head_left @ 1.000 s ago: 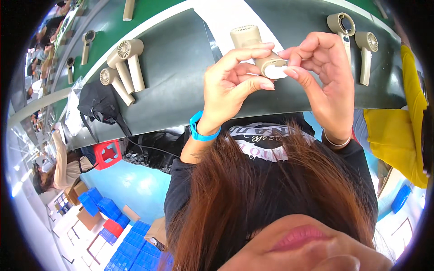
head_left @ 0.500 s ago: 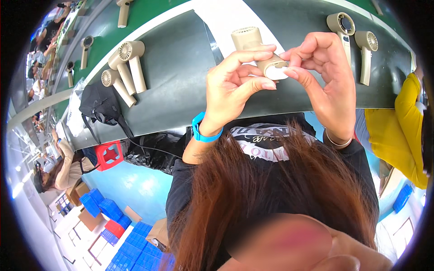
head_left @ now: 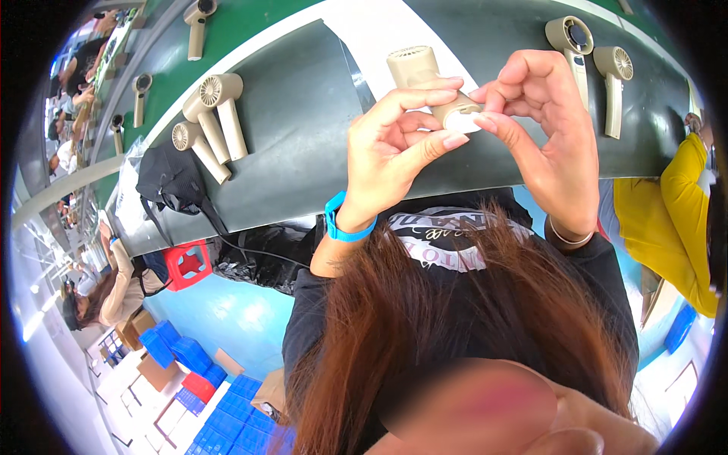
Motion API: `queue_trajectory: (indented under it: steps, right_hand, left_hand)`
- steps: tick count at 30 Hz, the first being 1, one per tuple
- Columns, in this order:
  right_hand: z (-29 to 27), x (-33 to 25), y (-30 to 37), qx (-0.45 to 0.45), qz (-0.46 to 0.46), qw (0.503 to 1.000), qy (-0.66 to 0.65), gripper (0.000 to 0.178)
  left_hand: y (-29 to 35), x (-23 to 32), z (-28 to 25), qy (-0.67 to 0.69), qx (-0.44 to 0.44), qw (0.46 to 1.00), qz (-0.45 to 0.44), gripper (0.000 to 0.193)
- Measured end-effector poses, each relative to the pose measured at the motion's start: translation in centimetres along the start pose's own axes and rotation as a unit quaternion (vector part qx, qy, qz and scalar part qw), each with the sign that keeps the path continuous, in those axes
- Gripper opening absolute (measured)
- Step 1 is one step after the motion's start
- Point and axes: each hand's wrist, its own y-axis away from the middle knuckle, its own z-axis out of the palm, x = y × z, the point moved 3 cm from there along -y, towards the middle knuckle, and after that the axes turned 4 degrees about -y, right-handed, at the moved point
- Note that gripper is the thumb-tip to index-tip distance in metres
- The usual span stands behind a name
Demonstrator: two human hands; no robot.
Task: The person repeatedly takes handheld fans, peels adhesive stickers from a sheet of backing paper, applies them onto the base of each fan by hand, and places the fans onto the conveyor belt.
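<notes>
Handheld fan, beige, held up in front of the wearer over a dark table, its slotted head pointing away and the end of its handle turned back toward the wearer. The left hand is clamped around the handle, thumb below and forefinger across the top. A rounded white piece shows at the handle's end. There the right hand brings thumb and forefinger close together at the rim; whether they actually pinch the white piece or only touch it cannot be told. Behind the fan's head, a white strip runs across the table. Three similar fans lie to the left, and two more to the right.

What could go wrong, as a judgement: the fan might twist or slip if the left hand's grip loosens while the right fingertips push or pull. Uneven pressure at one edge might leave the white piece tilted, and a fingernail could scratch the finish.

Lettering is printed across the wearer's dark shirt, partly hidden by hair. No label or brand can be made out on the fan.
</notes>
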Motion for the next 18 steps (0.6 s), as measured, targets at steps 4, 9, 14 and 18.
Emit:
queue_trajectory:
  steps: [4,9,14,18]
  right_hand:
    - [0.07,0.04,0.03,0.006,0.004,1.0,-0.006,0.034]
    - [0.21,-0.28,0.09,0.031,-0.011,0.999,0.041,0.036]
    - [0.03,-0.7,0.21,0.027,-0.032,0.993,0.109,0.037]
    - [-0.14,-0.73,-0.35,0.053,-0.079,0.968,0.232,0.04]
  left_hand:
    - [0.1,0.01,0.06,0.004,0.004,1.0,-0.005,0.035]
    - [0.12,-0.01,0.18,0.004,0.002,1.0,-0.002,0.035]
    - [0.2,-0.17,0.15,0.007,0.001,1.0,0.002,0.035]
    - [0.56,0.19,-0.43,0.023,0.016,1.0,0.0,0.034]
